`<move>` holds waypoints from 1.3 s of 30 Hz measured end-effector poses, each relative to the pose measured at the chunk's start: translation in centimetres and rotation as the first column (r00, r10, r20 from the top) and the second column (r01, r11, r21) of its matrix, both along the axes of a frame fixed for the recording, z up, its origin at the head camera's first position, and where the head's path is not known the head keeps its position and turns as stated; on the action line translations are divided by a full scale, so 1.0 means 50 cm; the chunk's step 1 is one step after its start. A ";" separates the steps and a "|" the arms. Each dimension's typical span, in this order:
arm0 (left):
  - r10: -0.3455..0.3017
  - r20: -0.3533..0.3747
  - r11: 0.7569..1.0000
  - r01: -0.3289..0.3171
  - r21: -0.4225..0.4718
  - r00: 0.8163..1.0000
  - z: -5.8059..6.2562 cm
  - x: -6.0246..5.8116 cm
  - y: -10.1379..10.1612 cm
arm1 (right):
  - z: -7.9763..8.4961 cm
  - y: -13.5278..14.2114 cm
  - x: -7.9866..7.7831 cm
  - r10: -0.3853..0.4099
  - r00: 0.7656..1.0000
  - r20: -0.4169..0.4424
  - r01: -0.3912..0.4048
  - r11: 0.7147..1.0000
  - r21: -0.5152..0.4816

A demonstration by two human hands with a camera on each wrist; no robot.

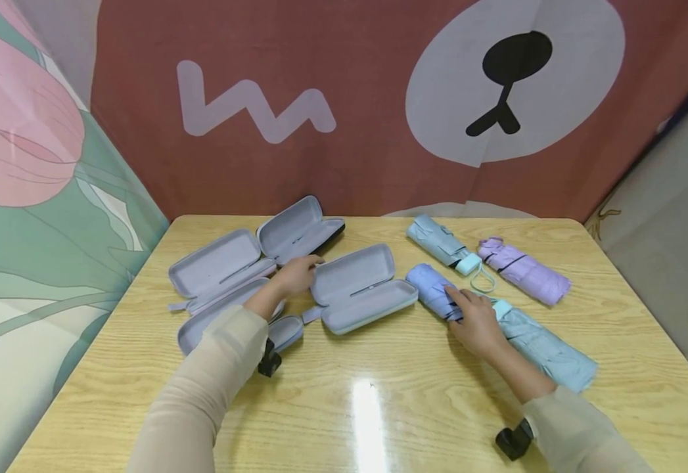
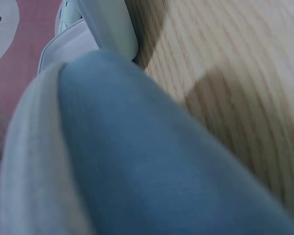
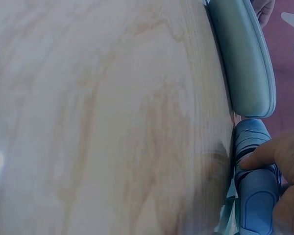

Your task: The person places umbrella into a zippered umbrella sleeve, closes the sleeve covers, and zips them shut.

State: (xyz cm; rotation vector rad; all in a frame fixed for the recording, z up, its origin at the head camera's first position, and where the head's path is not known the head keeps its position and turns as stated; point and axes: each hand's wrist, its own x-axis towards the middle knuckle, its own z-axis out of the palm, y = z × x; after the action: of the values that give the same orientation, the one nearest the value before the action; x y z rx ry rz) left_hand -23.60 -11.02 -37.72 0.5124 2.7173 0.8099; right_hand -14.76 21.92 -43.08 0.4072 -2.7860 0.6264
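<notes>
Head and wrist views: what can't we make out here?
Head: middle of the nearest open case, behind the left sleeve.
Head: handle end of the blue umbrella, behind the right hand.
Head: whether the left hand grips anything; fingertips too small.
Left wrist: what the blue foreground surface is; blurred.
Right wrist: rest of the right hand, cut off by the right edge.

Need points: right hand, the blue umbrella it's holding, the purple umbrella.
Right hand (image 1: 477, 320): head view, on the back of the hand.
Blue umbrella (image 1: 430, 288): head view, on the rolled fabric left uncovered.
Purple umbrella (image 1: 527, 272): head view, mid-length on the rolled fabric.
</notes>
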 end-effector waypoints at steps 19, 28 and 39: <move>0.033 -0.002 0.998 -0.033 0.059 0.999 -0.002 -0.008 0.000 | -0.001 0.011 -0.001 0.007 0.992 -0.126 -0.018 0.996 -0.088; 0.035 -0.022 0.994 -0.033 0.101 0.999 -0.002 -0.008 0.002 | 0.006 0.023 0.000 0.044 0.980 -0.196 -0.068 0.991 -0.115; 0.053 -0.037 0.990 -0.048 0.130 0.998 -0.002 -0.010 0.003 | 0.011 0.022 0.005 0.093 0.983 -0.155 -0.115 0.984 -0.136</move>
State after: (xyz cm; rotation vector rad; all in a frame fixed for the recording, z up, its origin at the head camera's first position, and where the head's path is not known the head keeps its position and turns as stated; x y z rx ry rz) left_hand -24.08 -10.86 -37.80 0.4941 2.7374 1.0042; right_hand -14.51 23.00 -42.54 0.5483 -2.5722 0.7823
